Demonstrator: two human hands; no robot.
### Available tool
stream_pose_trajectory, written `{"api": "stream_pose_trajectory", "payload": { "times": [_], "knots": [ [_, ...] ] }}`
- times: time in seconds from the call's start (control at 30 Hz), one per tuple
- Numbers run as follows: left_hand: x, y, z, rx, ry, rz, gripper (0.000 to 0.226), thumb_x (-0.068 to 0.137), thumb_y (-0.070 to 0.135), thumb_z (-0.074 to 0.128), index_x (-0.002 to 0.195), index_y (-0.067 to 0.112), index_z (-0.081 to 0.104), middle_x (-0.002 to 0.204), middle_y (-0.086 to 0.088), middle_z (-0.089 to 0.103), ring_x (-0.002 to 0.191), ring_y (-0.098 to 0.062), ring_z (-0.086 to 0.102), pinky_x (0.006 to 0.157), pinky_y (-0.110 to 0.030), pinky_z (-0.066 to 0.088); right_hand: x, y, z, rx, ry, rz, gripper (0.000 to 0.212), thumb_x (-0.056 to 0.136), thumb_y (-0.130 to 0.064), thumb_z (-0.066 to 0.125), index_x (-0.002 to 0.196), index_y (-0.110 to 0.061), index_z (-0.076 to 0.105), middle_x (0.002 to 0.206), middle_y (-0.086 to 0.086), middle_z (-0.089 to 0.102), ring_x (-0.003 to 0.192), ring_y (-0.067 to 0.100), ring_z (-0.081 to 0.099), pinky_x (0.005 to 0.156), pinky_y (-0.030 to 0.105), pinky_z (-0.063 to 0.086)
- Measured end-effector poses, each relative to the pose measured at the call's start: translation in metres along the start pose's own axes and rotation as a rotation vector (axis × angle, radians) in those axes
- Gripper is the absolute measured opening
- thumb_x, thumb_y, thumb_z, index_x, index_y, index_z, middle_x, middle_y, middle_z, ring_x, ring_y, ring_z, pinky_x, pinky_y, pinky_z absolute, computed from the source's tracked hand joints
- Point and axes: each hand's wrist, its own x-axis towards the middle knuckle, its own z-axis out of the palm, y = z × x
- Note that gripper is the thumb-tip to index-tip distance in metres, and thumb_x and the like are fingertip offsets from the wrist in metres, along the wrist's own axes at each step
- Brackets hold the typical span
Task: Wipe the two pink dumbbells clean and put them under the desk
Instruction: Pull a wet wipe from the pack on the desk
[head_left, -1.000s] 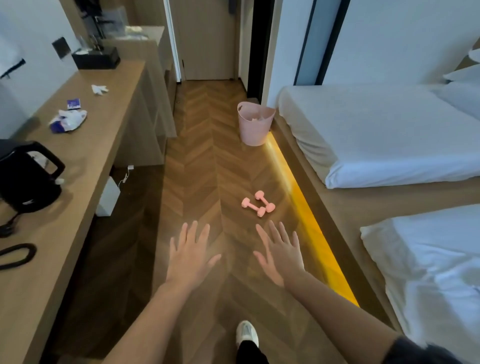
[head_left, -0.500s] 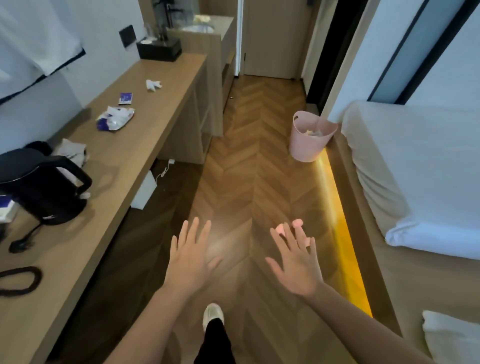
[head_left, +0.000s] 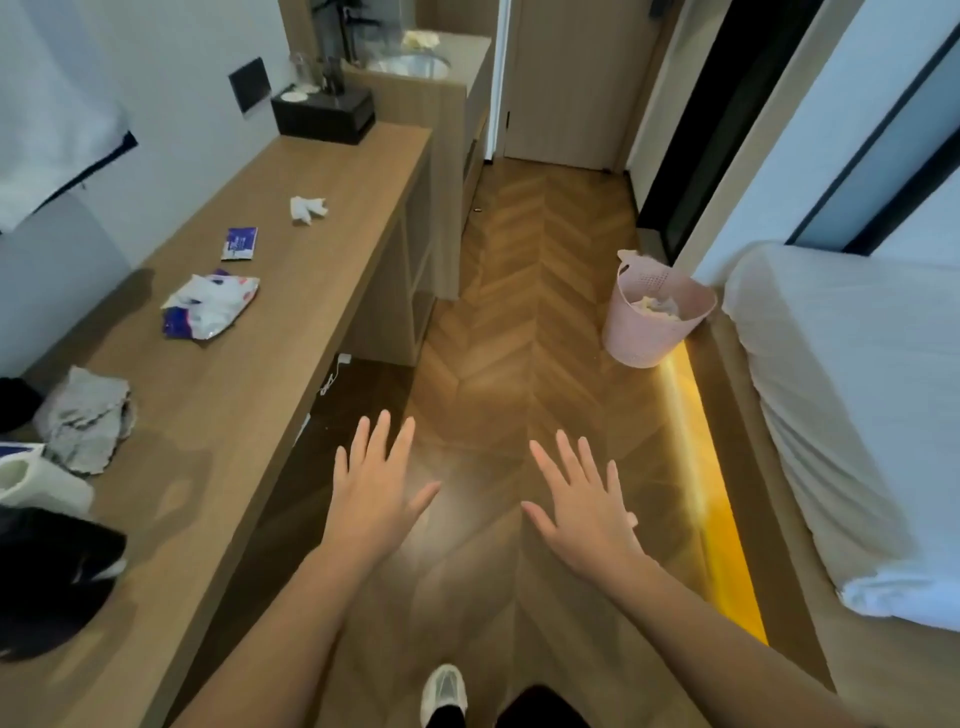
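Note:
Both of my hands are stretched out over the herringbone wood floor with fingers spread, and neither holds anything. My left hand (head_left: 371, 493) hovers near the desk's front edge, and my right hand (head_left: 584, 506) is level with it toward the bed. The two pink dumbbells do not show; the floor where they lay is covered by my right hand. The long wooden desk (head_left: 291, 332) runs along the left wall with dark open space beneath it. A crumpled grey cloth (head_left: 83, 421) lies on the desk's near part, and a wet-wipe pack (head_left: 208, 306) lies farther along.
A pink bin (head_left: 654, 317) with crumpled paper stands on the floor by the white bed (head_left: 852, 415). On the desk are a black kettle (head_left: 47, 582), a small blue sachet (head_left: 239, 243), a white tissue (head_left: 307, 209) and a black tissue box (head_left: 322, 114). A lit yellow strip (head_left: 711, 499) runs under the bed.
The view has moved forward and turned left toward the desk. The dumbbells, clear on the floor a second ago, have passed out of sight behind my right hand. Both hands stay spread.

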Motion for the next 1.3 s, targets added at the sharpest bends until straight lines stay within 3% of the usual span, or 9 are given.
{"api": "stream_pose_trajectory", "payload": {
  "times": [0.3,0.63,0.9,1.1,1.3],
  "knots": [
    [0.109,-0.045,-0.013,-0.010,-0.003,-0.234,0.083,0.093,0.062,0.043,0.158,0.029,0.002,0.166,-0.002,-0.004,0.152,-0.024,-0.009,0.121,-0.049,0.005,0.173,-0.026,-0.023,0.002,-0.024,-0.202,0.070,0.100,-0.058,0.029,0.155,-0.036,-0.009,0.165,0.002,-0.012,0.152,0.028,-0.011,0.121,0.053,0.002],
    [0.221,-0.073,-0.035,-0.118,0.098,-0.584,0.080,0.095,0.056,0.046,0.157,0.028,0.004,0.166,-0.002,-0.005,0.152,-0.023,-0.009,0.121,-0.048,0.003,0.373,-0.080,-0.067,-0.089,-0.094,-0.599,0.071,0.099,-0.061,0.032,0.155,-0.039,-0.006,0.165,-0.001,-0.012,0.151,0.025,-0.014,0.120,0.053,-0.002],
    [0.242,-0.129,-0.042,-0.142,0.117,-0.848,0.080,0.094,0.057,0.048,0.157,0.029,0.007,0.166,-0.002,-0.001,0.152,-0.023,-0.006,0.123,-0.048,0.007,0.452,-0.160,-0.070,-0.114,-0.193,-0.828,0.071,0.099,-0.058,0.036,0.156,-0.037,-0.002,0.166,0.001,-0.007,0.152,0.027,-0.011,0.122,0.054,0.001],
    [0.278,-0.195,-0.045,-0.149,0.165,-0.961,0.081,0.092,0.061,0.049,0.157,0.029,0.012,0.166,-0.002,0.003,0.152,-0.024,-0.003,0.122,-0.049,0.008,0.511,-0.220,-0.066,-0.135,-0.236,-0.893,0.071,0.099,-0.056,0.039,0.155,-0.039,-0.001,0.165,-0.001,-0.009,0.152,0.026,-0.011,0.119,0.052,-0.003],
    [0.298,-0.247,-0.052,-0.134,0.137,-1.024,0.082,0.093,0.060,0.047,0.157,0.028,0.007,0.166,-0.004,0.002,0.152,-0.026,-0.003,0.121,-0.048,0.009,0.557,-0.281,-0.068,-0.169,-0.288,-0.949,0.073,0.100,-0.050,0.042,0.156,-0.036,-0.002,0.166,0.002,-0.009,0.152,0.027,-0.010,0.123,0.052,0.003]
  ]
}}
